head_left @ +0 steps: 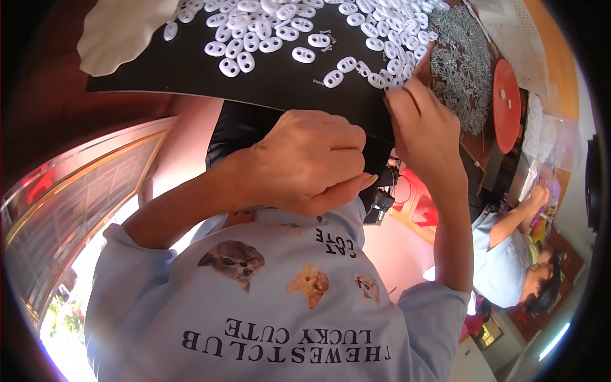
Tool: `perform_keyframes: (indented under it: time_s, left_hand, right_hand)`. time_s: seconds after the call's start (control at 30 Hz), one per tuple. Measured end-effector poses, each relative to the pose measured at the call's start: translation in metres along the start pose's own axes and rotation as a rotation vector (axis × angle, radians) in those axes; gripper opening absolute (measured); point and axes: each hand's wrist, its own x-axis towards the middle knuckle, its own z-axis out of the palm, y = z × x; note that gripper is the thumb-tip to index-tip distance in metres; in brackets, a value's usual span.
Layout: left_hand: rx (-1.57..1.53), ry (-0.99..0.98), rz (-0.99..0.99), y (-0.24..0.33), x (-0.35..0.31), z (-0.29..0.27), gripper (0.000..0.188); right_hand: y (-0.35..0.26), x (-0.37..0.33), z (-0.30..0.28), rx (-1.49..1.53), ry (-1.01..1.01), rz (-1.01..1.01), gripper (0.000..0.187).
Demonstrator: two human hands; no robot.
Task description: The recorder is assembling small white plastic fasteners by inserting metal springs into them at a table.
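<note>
My left hand (312, 162) is curled into a fist in front of my chest, just off the near edge of the black tabletop (191, 81). Whatever its fingers hold, if anything, is hidden. Over the table's near right part, my right hand (423, 121) has its fingers bent and drawn together. Its fingertips meet the edge of a heap of white oval plastic pieces with two holes (394, 54); what lies between them cannot be made out. A few loose white pieces (333, 78) lie left of those fingertips.
A bigger heap of white pieces (248, 32) covers the far middle. Small screws (461, 76) are piled at the right, beside a red round dish (506, 105). A pale wavy-edged tray (124, 35) sits far left. Another person (509, 264) works at the right.
</note>
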Motion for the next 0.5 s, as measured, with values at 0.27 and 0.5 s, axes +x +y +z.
perform_keyframes:
  time_s: [0.27,0.5]
  left_hand:
    - [0.088,-0.006,-0.033,0.016,-0.01,0.001,0.029]
    - [0.081,0.007,-0.047,0.011,-0.014,0.006,0.029]
  right_hand:
    - [-0.006,0.041,0.002,-0.118,0.055,0.104,0.01]
    - [-0.008,0.046,0.005,0.128,0.076,0.006,0.013]
